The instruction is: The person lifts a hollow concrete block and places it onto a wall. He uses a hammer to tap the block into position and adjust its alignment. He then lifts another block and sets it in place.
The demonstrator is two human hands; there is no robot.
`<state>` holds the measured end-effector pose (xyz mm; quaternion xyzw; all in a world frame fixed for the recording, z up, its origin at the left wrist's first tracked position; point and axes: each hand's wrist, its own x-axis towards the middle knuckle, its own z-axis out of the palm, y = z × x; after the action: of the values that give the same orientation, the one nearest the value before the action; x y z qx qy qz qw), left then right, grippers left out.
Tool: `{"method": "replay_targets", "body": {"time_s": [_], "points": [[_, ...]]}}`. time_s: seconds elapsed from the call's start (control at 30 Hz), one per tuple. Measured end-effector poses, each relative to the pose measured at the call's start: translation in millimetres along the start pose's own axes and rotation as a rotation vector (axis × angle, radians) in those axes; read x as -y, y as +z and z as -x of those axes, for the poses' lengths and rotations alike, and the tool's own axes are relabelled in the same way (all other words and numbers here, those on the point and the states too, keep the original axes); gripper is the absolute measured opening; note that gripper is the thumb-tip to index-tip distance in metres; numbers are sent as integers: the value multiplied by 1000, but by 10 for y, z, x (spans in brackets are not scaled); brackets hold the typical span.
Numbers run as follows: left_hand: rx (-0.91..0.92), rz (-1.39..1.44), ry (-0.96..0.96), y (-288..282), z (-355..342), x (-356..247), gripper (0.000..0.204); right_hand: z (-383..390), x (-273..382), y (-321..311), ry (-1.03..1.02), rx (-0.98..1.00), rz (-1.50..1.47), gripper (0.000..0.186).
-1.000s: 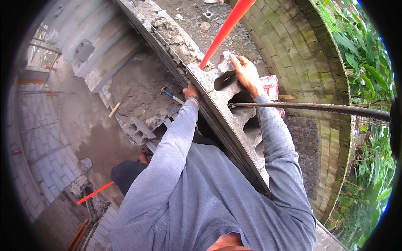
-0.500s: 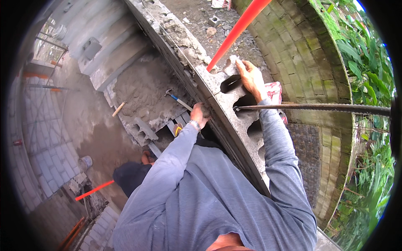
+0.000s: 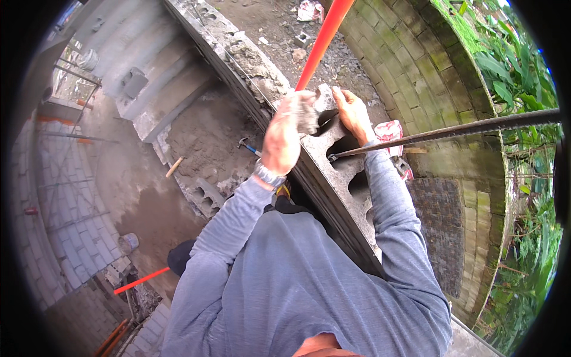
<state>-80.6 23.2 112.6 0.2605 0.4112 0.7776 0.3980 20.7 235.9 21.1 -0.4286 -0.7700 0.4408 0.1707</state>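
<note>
A hollow concrete block point(image 3: 324, 141) sits on top of the narrow block wall, its dark cavities facing up. My right hand point(image 3: 355, 116) lies closed over the block's outer edge near its far end. At the same end, on the inner side, my left hand point(image 3: 283, 140) is raised against the block with a grey lump of mortar point(image 3: 307, 118) in its fingers. Motion smears this hand. Beside both hands an orange pipe point(image 3: 326, 44) stands up from the wall. A ribbed steel bar point(image 3: 440, 132) rises from a cavity near my right forearm.
Rough mortar point(image 3: 253, 62) covers the wall top beyond the pipe. Left below are a hammer point(image 3: 248, 146), a wooden handle point(image 3: 174, 167), a loose hollow block point(image 3: 205, 198) and concrete steps point(image 3: 160, 83). A mossy block wall point(image 3: 416, 71) runs along the right.
My left hand has risen from the wall's inner side to the block's far end, carrying the grey lump. My right hand stays on the block. The view has shifted slightly.
</note>
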Motion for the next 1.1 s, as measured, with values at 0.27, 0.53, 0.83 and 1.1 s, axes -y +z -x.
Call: {"method": "replay_targets", "body": {"time_s": [0.27, 0.53, 0.83, 1.1], "points": [[-431, -499, 110, -943, 469, 196, 27, -90, -314, 5, 11, 11, -216, 50], [-904, -1218, -701, -3156, 2766, 1173, 42, -47, -175, -35, 32, 111, -224, 49], [-566, -1527, -1388, -3551, 4791, 1530, 47, -89, -202, 75, 43, 160, -229, 50], [-898, -961, -675, -3184, 2885, 1335, 34, -108, -269, -8, 36, 191, -199, 52]]}}
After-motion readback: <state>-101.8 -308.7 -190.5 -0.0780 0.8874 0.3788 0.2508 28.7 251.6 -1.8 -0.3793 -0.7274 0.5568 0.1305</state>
